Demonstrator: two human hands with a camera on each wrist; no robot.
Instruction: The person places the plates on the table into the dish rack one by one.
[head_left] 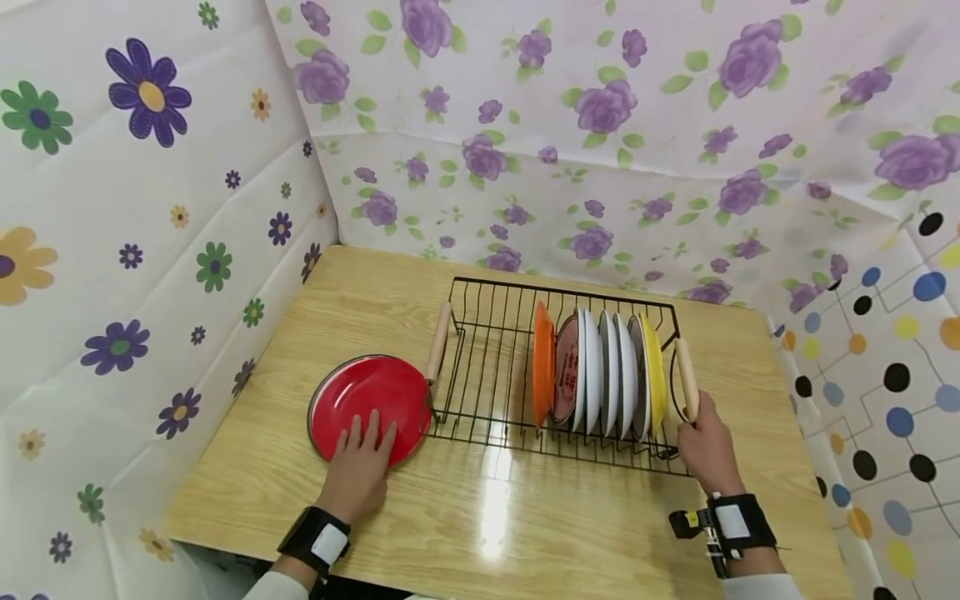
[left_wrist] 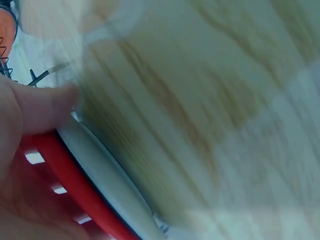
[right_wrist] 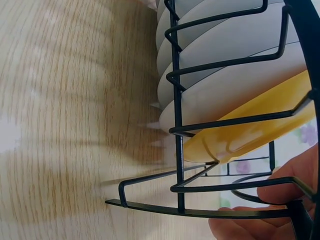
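Observation:
On the table's left side lies a shiny red plate (head_left: pixel 360 387), face up; the left wrist view shows a white layer under its red rim (left_wrist: pixel 85 185). My left hand (head_left: pixel 360 471) rests on it with straight, spread fingers, the thumb (left_wrist: pixel 47 105) at the rim. A black wire dish rack (head_left: pixel 487 367) stands to the right, close beside the plate. My right hand (head_left: pixel 708 446) grips the near end of the rack's right wooden handle (head_left: pixel 686 379); in the right wrist view its fingers (right_wrist: pixel 295 180) are partly behind the wires.
Upright in the rack's right half stand an orange plate (head_left: pixel 542 367), several white plates (head_left: pixel 606 375) and a yellow plate (head_left: pixel 654 375). The rack's left wooden handle (head_left: pixel 439 342) is near the red plate. Flowered and dotted sheets surround the wooden table (head_left: pixel 570 533).

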